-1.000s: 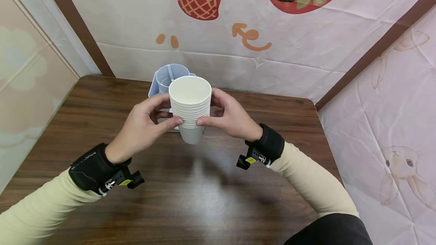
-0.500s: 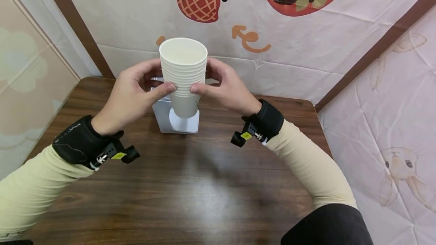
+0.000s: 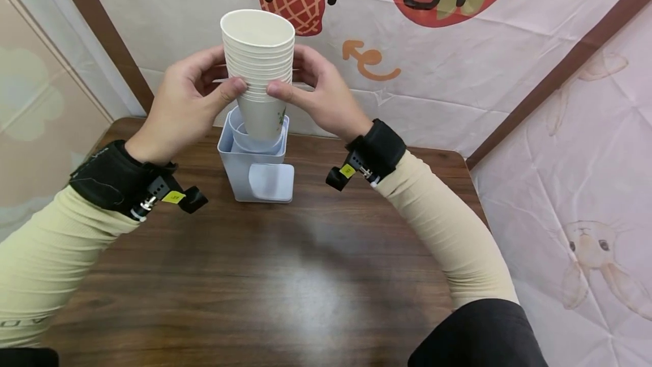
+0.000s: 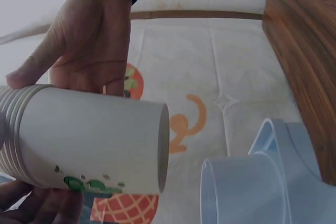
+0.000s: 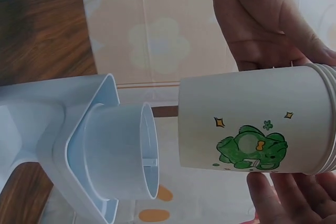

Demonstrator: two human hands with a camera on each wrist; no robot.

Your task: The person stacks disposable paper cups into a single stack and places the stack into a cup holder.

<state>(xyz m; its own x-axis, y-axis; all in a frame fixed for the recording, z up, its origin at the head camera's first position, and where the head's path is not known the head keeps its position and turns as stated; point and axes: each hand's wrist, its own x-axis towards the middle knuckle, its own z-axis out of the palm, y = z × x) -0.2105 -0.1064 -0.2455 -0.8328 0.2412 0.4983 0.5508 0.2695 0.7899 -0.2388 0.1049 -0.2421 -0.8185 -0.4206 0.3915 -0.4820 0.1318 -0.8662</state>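
A stack of white paper cups (image 3: 260,64), rims up, is gripped from both sides by my left hand (image 3: 180,98) and right hand (image 3: 328,95). Both thumbs press the front near the stacked rims, with the other fingers behind. Green cartoon print shows on the lowest paper cup (image 5: 231,119) in the right wrist view. Under the stack stands a light blue plastic cup dispenser (image 3: 234,171) with a round tube (image 5: 118,150) at its top. The wrist views show a gap between the cup base and the tube's mouth.
The dispenser stands near the back edge of a brown wooden table (image 3: 305,276). A printed white cloth (image 3: 433,84) hangs right behind the table, and more printed cloth (image 3: 575,186) hangs along the right side.
Both hands have raised the cup stack and moved it away and slightly left, from in front of the dispenser to above it. The dispenser's front and tube have come into sight.
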